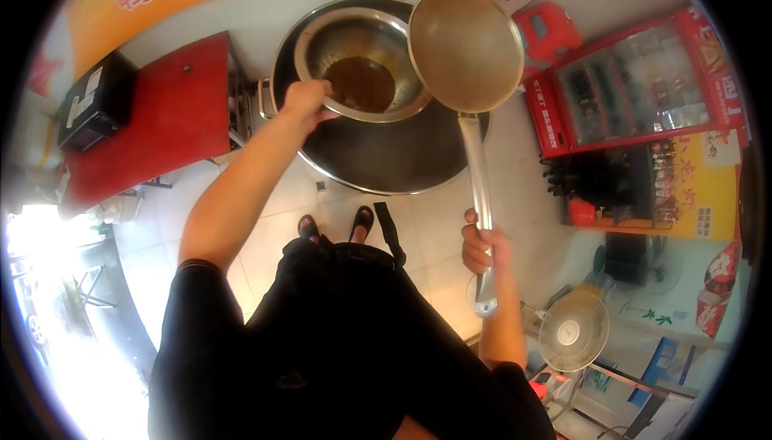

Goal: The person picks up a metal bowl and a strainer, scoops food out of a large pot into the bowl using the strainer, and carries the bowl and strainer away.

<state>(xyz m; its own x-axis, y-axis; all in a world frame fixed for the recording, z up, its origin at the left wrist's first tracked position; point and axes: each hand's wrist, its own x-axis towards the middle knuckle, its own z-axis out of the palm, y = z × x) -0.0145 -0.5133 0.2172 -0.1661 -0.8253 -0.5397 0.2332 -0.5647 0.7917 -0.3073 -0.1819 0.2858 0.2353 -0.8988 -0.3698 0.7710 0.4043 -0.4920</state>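
A metal bowl (pixel 311 34) with some brown liquid in its bottom is tilted over a large round pot (pixel 378 155) of dark liquid. My left hand (pixel 310 104) grips the bowl's near left rim. My right hand (pixel 485 245) is closed around the long metal handle of a round mesh strainer (pixel 466 50). The strainer is held up at the right side of the pot, its head beside the bowl's right rim and overlapping the pot's edge in view.
A red table (pixel 173 118) with a black box (pixel 96 102) stands at the left. On the right are a red display fridge (pixel 635 86), a shelf with bottles and a white fan (pixel 573 331). The pot's side handle (pixel 264 98) sticks out left.
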